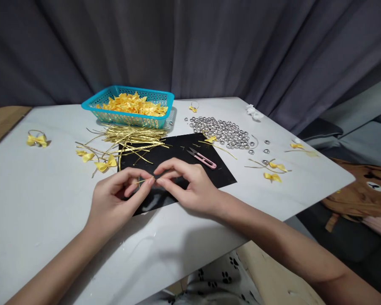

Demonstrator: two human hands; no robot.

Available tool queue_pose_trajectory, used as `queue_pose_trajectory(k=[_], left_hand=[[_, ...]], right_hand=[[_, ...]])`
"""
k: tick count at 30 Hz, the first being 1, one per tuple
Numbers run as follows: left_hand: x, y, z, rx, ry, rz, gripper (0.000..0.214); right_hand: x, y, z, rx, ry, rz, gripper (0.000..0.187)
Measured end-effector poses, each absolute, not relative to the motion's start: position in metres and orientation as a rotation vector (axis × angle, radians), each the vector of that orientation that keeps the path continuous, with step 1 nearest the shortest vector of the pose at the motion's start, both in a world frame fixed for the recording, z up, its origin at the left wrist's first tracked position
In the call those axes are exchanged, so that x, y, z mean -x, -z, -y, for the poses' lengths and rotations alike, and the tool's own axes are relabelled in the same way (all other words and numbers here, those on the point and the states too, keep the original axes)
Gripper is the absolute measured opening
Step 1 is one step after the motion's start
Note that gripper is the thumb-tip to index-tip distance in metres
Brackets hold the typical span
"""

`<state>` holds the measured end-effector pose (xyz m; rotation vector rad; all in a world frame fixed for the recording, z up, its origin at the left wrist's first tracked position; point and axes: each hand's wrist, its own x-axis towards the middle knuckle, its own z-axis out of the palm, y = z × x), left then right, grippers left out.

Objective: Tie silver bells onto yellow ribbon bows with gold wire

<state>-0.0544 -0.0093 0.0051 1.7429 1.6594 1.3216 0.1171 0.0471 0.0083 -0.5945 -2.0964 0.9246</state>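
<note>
Curtain: dark grey folds (209,51) fill the background of my head view.
Table: a white top (51,203), seen by me from its near edge, carries all the craft pieces.
Backpack: brown, with an animal face (362,195), beyond the table's right edge.
Left hand: I have the left hand (117,197) over the near part of the dark sheet, thumb and index finger pinched together on a gold strand.
Right hand: the right hand (190,186) meets it, fingertips just beside the left ones; thumb and index finger are nearly closed, on the strand's end. How firmly they press I cannot tell.
Sheet: a black sheet (171,154) lies flat beneath and beyond the fingers.
Basket: blue, perforated (160,123), at the far side, heaped with yellow bows (130,103).
Bundle: gold ties (130,134) lie in a loose pile before the basket, some crossing onto the sheet.
Beads: a spread of silver beads (222,132) right of the basket.
Snips: pink-handled snips (205,160) rest on the sheet, blades towards the far left.
Looped bow: one yellow piece (36,140) with a ring, well apart at the left.
Strand: the gold strand (141,181) runs leftward from the meeting fingertips, above the sheet; its held end is too small for me to resolve.
</note>
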Motion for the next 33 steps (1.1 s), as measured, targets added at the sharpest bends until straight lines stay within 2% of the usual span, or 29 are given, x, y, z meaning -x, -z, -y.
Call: queue_pose_trajectory(k=[9, 23, 33], left_hand=[[0.055, -0.0146, 0.0096, -1.619, -1.352, -1.695, 0.009], [0.0527, -0.0141, 0.0136, -1.65, -1.422, -1.738, 0.004], [0.0504, -0.0137, 0.0156, -1.651, -1.434, -1.744, 0.007]], right_hand=[[-0.1206, -0.0093, -0.0501, 0.559, -1.042, 2.08, 0.009], [-0.1189, -0.0114, -0.0465, 0.56, -0.516, 2.077, 0.013], [-0.1171, -0.0069, -0.0461, 0.469, -0.267, 2.103, 0.014]])
